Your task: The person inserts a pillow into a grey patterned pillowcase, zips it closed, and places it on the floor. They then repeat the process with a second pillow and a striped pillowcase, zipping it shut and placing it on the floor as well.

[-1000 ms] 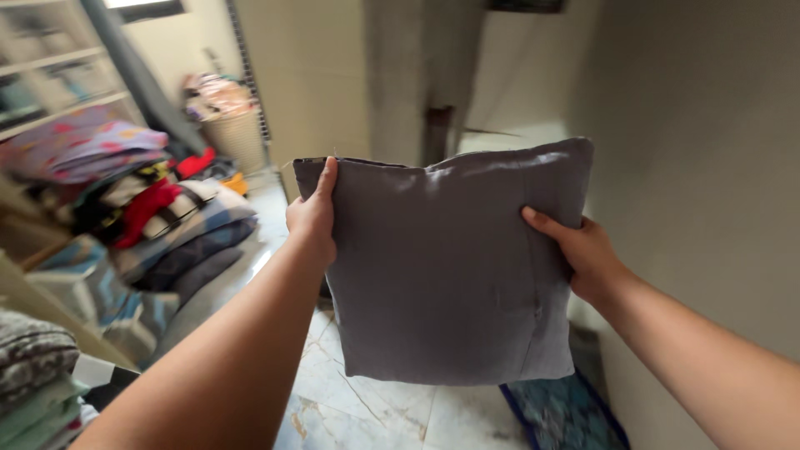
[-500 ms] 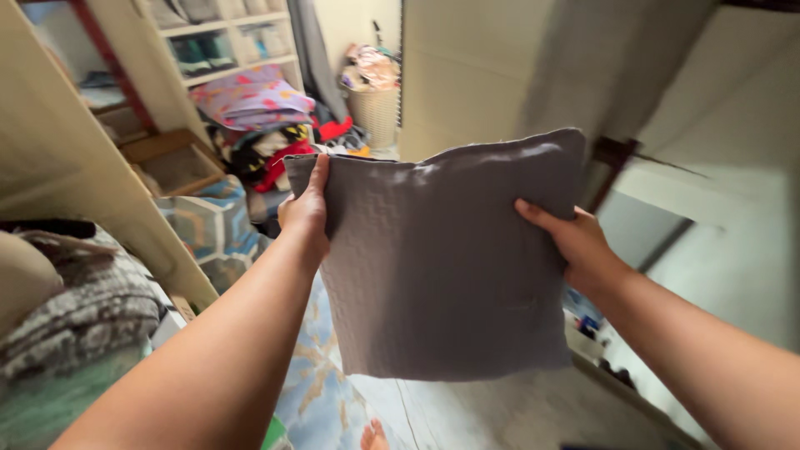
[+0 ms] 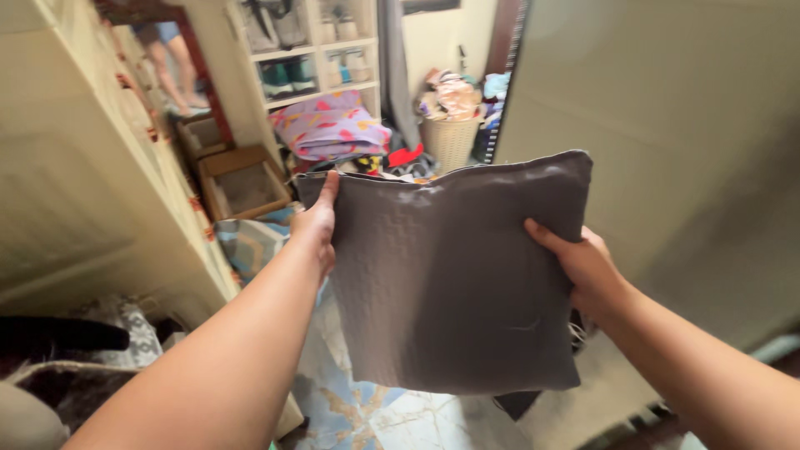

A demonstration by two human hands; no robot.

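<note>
I hold a flat grey cushion cover (image 3: 450, 275) upright in front of me, its textured face toward the camera. My left hand (image 3: 315, 223) pinches its upper left edge, thumb on the front. At the right edge, my right hand (image 3: 583, 262) grips it at mid height, thumb lying across the fabric. The cover hides what is directly behind it.
A cream cabinet (image 3: 75, 192) runs along the left and a plain wall panel (image 3: 683, 150) fills the right. Ahead lie a pile of folded fabrics (image 3: 333, 129), a woven basket (image 3: 450, 137), white shelves (image 3: 308, 50) and an open wooden box (image 3: 242, 183). Marble-patterned floor (image 3: 392, 417) shows below.
My view has swung left across the room: the cabinet and shelves came into view and the doorway went out. Both hands kept their grip on the cover.
</note>
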